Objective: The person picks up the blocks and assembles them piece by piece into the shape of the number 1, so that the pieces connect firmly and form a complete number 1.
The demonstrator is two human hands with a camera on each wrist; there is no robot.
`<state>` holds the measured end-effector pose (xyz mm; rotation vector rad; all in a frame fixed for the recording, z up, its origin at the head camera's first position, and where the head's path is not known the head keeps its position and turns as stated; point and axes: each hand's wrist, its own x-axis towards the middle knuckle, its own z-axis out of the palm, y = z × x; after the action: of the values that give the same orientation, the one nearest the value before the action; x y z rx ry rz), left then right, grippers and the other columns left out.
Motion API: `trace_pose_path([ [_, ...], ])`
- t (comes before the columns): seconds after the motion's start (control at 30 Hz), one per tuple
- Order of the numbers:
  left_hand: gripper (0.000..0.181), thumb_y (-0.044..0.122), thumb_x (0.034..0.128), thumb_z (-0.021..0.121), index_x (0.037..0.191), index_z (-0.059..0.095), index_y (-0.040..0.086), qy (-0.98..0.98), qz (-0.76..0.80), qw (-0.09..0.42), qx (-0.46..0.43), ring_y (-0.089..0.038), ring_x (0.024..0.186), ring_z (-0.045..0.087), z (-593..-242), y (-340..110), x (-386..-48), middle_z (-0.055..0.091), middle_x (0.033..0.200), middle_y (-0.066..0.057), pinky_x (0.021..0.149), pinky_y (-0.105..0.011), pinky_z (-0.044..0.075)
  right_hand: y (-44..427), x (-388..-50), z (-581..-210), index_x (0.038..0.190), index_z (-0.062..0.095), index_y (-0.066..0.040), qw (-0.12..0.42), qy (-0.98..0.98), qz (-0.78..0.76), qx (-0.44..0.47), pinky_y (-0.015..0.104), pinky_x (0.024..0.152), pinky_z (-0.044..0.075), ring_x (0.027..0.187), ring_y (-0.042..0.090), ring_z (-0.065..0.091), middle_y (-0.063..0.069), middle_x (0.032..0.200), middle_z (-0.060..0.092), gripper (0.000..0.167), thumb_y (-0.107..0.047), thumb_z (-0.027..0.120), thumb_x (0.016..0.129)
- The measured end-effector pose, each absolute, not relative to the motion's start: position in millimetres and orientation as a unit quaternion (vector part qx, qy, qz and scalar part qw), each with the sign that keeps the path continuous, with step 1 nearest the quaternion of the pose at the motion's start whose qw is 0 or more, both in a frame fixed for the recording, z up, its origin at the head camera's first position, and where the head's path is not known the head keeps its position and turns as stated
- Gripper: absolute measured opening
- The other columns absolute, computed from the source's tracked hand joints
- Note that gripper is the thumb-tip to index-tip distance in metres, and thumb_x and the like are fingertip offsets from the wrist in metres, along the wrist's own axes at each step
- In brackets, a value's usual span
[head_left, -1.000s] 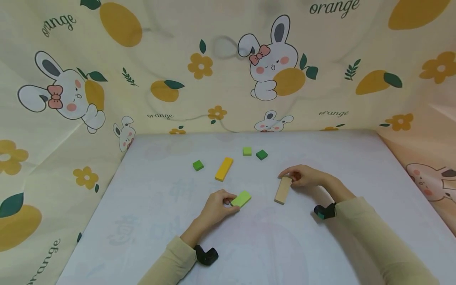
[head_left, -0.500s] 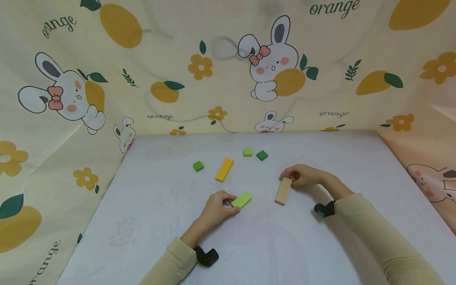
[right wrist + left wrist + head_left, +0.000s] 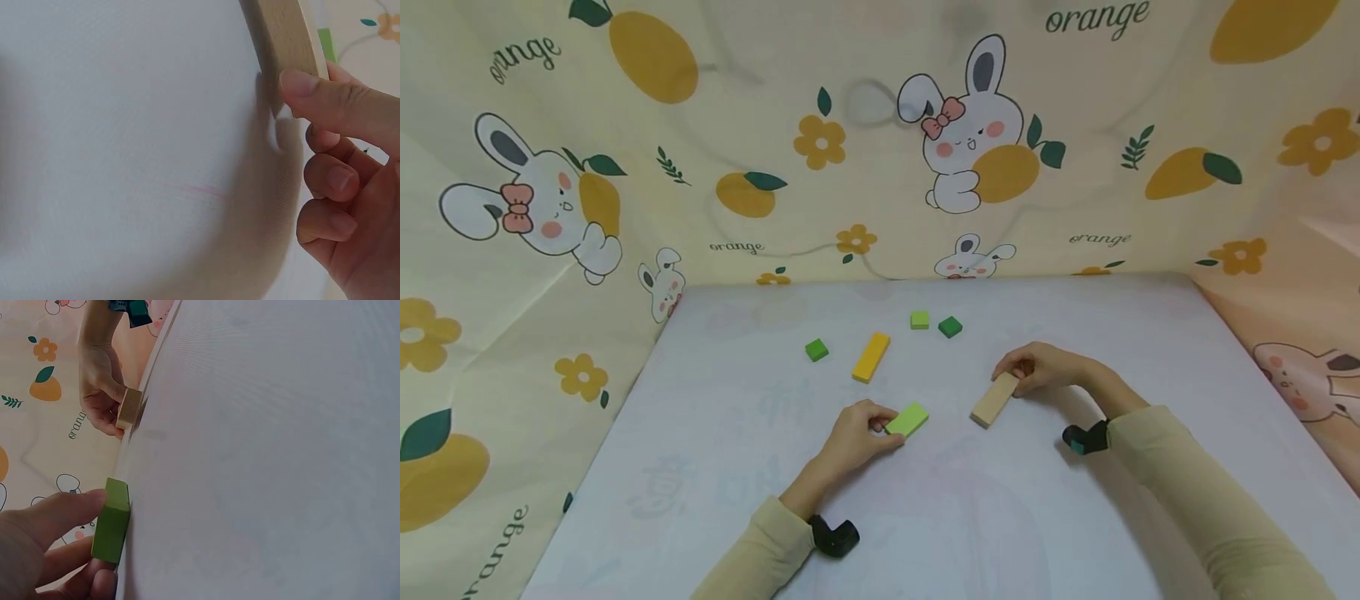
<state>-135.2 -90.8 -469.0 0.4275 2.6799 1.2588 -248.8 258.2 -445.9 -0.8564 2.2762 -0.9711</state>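
My left hand [image 3: 855,440] pinches a light green rectangular block [image 3: 907,420] by its near-left end, low over the white table. In the left wrist view the thumb presses one side of the green block [image 3: 112,522], with fingers at its lower end. To the right, my right hand [image 3: 1043,370] grips the far end of a plain wooden block [image 3: 994,401], which slants toward the green one with a gap between them. The right wrist view shows the thumb on the wooden block [image 3: 287,44], the other fingers curled below.
Beyond the hands lie a yellow-orange block [image 3: 871,358], a small green block [image 3: 817,350], a small light green block [image 3: 920,320] and a small dark green block [image 3: 951,327]. A printed cloth [image 3: 865,192] with rabbits and oranges stands behind the table [image 3: 715,350].
My right hand has turned the wooden block so its near end swings left toward the green block. The left hand and its block stay in place.
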Motion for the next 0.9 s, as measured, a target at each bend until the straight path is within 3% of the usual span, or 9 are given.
trace_pose_path([
  [0.43, 0.037, 0.021, 0.0786, 0.079, 0.108, 0.071, 0.001, 0.896, 0.413, 0.088, 0.134, -0.013, 0.079, 0.050, -467.2, -89.7, -135.7, 0.062, 0.087, -0.008, 0.066, -0.016, 0.039, 260.8, -234.6, -436.3, 0.111, 0.069, -0.003, 0.212, 0.869, -0.354, -0.272, 0.021, 0.067, 0.034, 0.074, 0.007, 0.040, 0.000, 0.075, 0.043, 0.035, -0.009, 0.078, 0.077],
  [0.9, 0.035, 0.023, 0.0780, 0.080, 0.107, 0.073, 0.005, 0.903, 0.398, 0.084, 0.141, -0.007, 0.073, 0.049, -466.9, -91.8, -138.1, 0.063, 0.085, -0.003, 0.064, -0.015, 0.039, 257.4, -207.3, -442.0, 0.108, 0.066, 0.005, 0.172, 0.858, -0.410, -0.259, 0.019, 0.057, 0.033, 0.064, -0.001, 0.038, -0.003, 0.069, 0.038, 0.035, -0.006, 0.078, 0.076],
])
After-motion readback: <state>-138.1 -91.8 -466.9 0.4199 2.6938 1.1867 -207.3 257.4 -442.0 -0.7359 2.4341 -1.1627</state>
